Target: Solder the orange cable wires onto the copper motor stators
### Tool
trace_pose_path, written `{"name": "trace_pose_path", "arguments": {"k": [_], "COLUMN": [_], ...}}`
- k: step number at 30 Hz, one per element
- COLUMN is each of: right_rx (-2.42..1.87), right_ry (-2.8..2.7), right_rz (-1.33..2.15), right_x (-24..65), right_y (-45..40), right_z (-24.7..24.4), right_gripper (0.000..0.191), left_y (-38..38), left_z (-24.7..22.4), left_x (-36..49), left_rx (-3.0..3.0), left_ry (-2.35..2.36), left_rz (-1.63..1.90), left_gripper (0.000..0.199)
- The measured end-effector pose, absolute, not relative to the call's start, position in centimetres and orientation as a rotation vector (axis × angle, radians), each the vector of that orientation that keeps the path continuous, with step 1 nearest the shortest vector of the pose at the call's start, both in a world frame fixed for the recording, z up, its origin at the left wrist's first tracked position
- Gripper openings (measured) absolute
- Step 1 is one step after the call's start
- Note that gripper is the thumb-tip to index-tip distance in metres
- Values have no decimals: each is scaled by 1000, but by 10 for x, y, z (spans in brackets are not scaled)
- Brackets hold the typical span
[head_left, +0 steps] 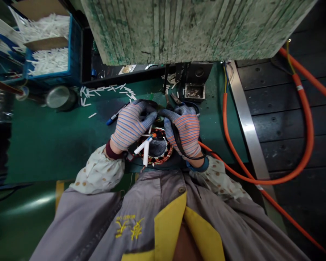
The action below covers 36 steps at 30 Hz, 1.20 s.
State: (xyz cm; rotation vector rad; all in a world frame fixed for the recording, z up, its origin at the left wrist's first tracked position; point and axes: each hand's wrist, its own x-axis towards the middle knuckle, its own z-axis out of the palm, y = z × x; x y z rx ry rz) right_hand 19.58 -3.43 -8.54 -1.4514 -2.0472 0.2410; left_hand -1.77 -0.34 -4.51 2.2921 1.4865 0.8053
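Observation:
A round wound coil ring (167, 154) with orange and black lacing lies at the mat's front edge, close to my body. White sleeves (146, 153) stick out over its left side. Just beyond the ring, my left hand (134, 121), in a striped glove, has its fingers closed on something dark I cannot make out. Beside it my right hand (183, 128), gloved too, is closed on a black cable (178, 139) that loops down past the wrist. The two hands' fingertips nearly meet. Pliers (176, 98) lie just past my right hand.
Blue bins of white tubes (50, 61) stand at the back left, near a metal cup (60, 98). Loose white tubes and a blue marker (114, 117) lie on the green mat (57, 141). A worn panel (195, 29) overhangs the back. Orange cables (306, 119) curve at right.

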Motion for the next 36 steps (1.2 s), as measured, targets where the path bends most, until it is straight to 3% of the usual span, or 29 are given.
{"name": "trace_pose_path", "arguments": {"k": [18,26,36], "right_rx": [-1384,-913,-1010], "right_ry": [-1955,-1784,-1850], "right_rz": [62,63,53], "right_x": [193,218,220], "right_y": [-41,-68,-72], "right_z": [-96,-107,-109], "right_gripper": [39,38,38], "left_y": [3,5,6], "left_z": [-42,-43,-38], "left_x": [-16,-23,-22], "left_rx": [2256,2255,2298], "left_ry": [1492,1419,1454], "left_rz": [731,711,630], "left_gripper": [17,19,18]}}
